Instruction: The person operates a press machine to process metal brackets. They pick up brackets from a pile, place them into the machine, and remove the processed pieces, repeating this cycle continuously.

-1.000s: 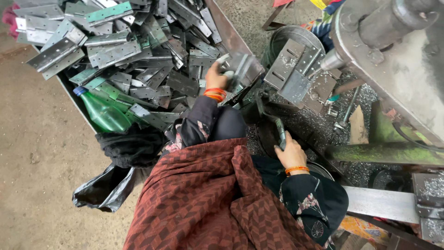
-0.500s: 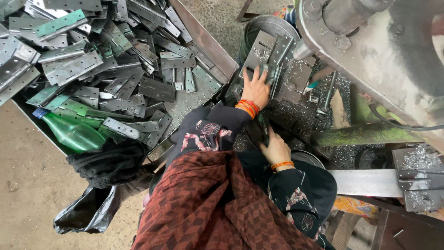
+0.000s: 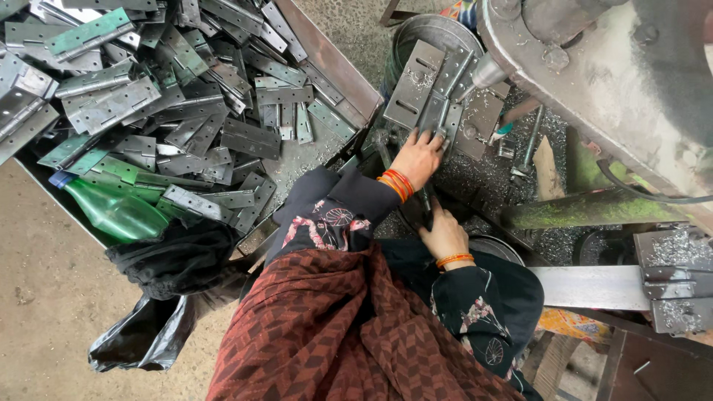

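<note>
On my feed: a tray (image 3: 336, 68) heaped with grey metal hinges (image 3: 156, 96) at upper left; a green plastic bottle (image 3: 111, 210) against its near edge; a black bag (image 3: 160, 297) on the floor beside it.

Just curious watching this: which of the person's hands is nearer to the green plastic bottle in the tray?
Left. The left hand rests on a metal hinge plate under the machine, right of the green plastic bottle. The right hand is lower and slightly farther right.
</note>
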